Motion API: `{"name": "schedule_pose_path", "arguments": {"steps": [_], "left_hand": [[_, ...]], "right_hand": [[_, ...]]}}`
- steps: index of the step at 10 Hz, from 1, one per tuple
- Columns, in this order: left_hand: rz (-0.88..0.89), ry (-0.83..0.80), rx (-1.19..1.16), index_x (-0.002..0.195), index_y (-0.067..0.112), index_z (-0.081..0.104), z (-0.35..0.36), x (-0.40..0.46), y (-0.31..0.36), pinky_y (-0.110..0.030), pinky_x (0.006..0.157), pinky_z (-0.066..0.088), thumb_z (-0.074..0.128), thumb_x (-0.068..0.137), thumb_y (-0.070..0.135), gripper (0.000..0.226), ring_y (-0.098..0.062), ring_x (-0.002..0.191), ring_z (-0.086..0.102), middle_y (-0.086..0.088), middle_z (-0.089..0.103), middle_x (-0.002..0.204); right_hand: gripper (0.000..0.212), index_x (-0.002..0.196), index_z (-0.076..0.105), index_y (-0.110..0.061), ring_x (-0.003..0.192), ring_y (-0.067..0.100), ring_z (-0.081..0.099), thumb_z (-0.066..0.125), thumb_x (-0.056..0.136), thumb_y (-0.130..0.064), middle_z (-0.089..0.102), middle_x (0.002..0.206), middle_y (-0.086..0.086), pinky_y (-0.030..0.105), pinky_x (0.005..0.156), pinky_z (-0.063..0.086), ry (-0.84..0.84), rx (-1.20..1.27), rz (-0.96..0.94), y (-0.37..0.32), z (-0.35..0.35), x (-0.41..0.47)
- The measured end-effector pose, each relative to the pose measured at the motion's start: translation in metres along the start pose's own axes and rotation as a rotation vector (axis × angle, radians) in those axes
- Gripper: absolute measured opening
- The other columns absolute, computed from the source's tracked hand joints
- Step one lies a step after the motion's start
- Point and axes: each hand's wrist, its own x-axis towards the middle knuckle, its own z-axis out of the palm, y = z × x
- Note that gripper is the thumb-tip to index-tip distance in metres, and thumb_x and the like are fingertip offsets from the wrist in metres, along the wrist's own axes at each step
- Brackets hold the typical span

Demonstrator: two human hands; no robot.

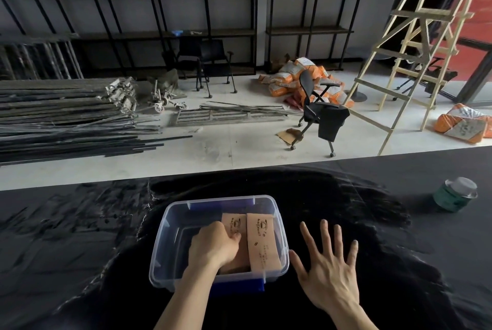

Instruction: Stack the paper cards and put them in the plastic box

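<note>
Plastic box [159, 250] holds paper cards [262, 242]; left hand [213, 247] inside.

Clear plastic box [159, 250] sat on black-covered desk [399, 263]. Left hand [215, 247] reached inside, grip closed on left stack of tan paper cards [237, 226]; second stack [262, 239] lay just beside. Right hand [326, 273] hovered open, fingers spread, right of box. Green jar [454, 195] stood well apart.

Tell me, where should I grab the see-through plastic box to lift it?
Probably by the rim of the clear plastic box, both hands from its two short sides: the lip sticks out all round, and the walls look smooth. The right hand is free beside it.
</note>
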Motion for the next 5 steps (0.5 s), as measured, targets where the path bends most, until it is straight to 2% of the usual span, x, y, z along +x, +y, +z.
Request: {"name": "schedule_pose_path", "arguments": {"steps": [2, 4, 5], "left_hand": [[0.001, 0.026, -0.042, 0.12, 0.02, 0.065, 0.005, 0.006, -0.006, -0.033, 0.078, 0.055, 0.06, 0.094, 0.051, 0.04, -0.022, 0.101, 0.071, 0.0, 0.074, 0.114], [0.029, -0.027, -0.004, 0.122, 0.021, 0.063, -0.001, 0.002, -0.011, -0.038, 0.085, 0.057, 0.051, 0.092, 0.063, 0.053, -0.023, 0.105, 0.069, 0.0, 0.072, 0.115], [0.068, 0.189, 0.1, 0.129, 0.021, 0.058, -0.014, -0.011, -0.016, -0.036, 0.079, 0.05, 0.046, 0.092, 0.066, 0.059, -0.024, 0.113, 0.067, 0.001, 0.071, 0.122]], "right_hand": [[0.086, 0.16, 0.005, -0.044, 0.156, 0.036, -0.008, -0.006, 0.084, -0.085, 0.004, 0.172, 0.01, 0.067, 0.123, 0.0, 0.005, 0.009, -0.003, 0.0, -0.001, 0.0], [0.086, 0.159, 0.001, -0.046, 0.156, 0.035, -0.009, -0.006, 0.083, -0.085, 0.003, 0.172, 0.009, 0.067, 0.122, 0.0, -0.014, -0.011, 0.002, 0.0, -0.002, 0.001], [0.088, 0.159, -0.002, -0.046, 0.156, 0.036, -0.011, -0.008, 0.081, -0.086, -0.001, 0.173, 0.009, 0.067, 0.123, -0.002, -0.05, -0.025, 0.0, -0.001, -0.001, 0.0]]}}
